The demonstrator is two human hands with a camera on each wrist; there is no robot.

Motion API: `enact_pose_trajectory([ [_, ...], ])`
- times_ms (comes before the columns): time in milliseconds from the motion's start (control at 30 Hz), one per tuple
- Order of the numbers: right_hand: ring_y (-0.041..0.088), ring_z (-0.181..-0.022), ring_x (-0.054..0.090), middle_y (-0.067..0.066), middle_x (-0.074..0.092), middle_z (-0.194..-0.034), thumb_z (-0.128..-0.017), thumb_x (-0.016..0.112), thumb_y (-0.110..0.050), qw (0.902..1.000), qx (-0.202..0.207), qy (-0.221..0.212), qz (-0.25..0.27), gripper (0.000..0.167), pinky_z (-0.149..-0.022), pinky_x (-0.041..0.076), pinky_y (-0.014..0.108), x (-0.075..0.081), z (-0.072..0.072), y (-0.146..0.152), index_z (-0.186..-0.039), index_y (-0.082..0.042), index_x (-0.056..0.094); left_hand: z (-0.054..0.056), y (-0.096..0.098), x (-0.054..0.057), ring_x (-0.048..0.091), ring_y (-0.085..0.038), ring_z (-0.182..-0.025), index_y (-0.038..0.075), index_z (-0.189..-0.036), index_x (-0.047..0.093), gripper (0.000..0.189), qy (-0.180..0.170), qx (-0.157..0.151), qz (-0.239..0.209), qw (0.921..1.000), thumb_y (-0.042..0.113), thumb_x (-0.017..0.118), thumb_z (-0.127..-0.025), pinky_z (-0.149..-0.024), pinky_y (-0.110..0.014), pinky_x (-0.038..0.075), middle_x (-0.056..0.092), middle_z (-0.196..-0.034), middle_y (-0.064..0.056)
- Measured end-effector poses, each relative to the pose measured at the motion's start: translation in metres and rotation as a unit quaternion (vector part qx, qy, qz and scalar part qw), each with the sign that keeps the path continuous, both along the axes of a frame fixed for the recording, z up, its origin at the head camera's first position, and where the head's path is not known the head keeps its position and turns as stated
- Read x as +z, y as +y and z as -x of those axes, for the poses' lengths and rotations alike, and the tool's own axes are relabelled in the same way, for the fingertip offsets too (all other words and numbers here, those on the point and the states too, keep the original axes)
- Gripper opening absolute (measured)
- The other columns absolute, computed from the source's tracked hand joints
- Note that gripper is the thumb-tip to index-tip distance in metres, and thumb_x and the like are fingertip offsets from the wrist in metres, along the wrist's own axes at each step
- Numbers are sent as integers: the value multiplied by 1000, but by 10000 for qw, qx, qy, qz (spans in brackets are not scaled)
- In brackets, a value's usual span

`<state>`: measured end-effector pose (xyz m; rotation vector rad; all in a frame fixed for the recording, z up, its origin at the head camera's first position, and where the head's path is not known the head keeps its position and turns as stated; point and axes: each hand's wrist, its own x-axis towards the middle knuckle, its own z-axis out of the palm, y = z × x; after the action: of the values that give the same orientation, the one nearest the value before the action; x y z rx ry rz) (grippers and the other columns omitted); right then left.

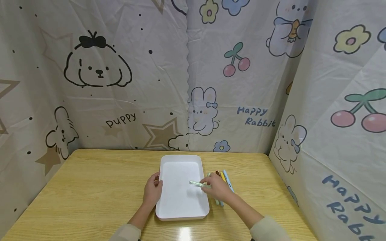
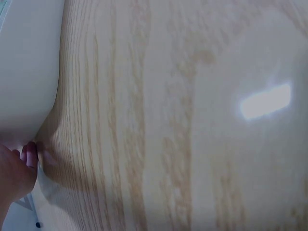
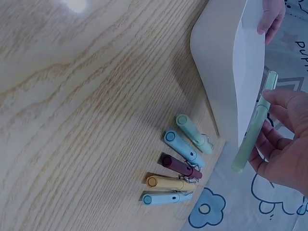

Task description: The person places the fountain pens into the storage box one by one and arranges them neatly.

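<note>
A white rectangular tray (image 1: 181,214) lies on the wooden table. My left hand (image 1: 152,191) grips its left side; the right wrist view shows that hand's thumb and fingers (image 3: 269,28) at the rim. Over the tray's right edge, my right hand (image 1: 217,187) pinches a light green pen (image 3: 255,122) with a see-through end, raised above the tray floor. Below and beside that hand, several capped pens lie in a row on the table: a green pen (image 3: 192,133), a blue pen (image 3: 183,148), a dark red pen (image 3: 180,166), a yellow pen (image 3: 168,182) and a light blue pen (image 3: 166,198).
The wooden table (image 1: 99,190) extends on both sides of the tray. A printed curtain (image 1: 169,83) hangs behind the table's far edge and along its sides. Light glares off the tabletop near the front.
</note>
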<state>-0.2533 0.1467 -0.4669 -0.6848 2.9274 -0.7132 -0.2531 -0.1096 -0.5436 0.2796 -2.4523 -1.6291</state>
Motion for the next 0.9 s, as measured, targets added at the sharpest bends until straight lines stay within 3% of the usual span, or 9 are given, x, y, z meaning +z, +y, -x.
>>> enact_pose_trajectory([
  [900, 7, -73, 43, -1, 54, -85, -84, 66, -22, 9988, 371, -122, -279, 21, -59, 37, 17, -1, -11, -22, -103, -14, 71, 2, 1, -4, 55, -33, -111, 1, -135, 45, 41, -33, 33, 18, 10000, 5, 48, -94, -91, -43, 51, 53, -125, -21],
])
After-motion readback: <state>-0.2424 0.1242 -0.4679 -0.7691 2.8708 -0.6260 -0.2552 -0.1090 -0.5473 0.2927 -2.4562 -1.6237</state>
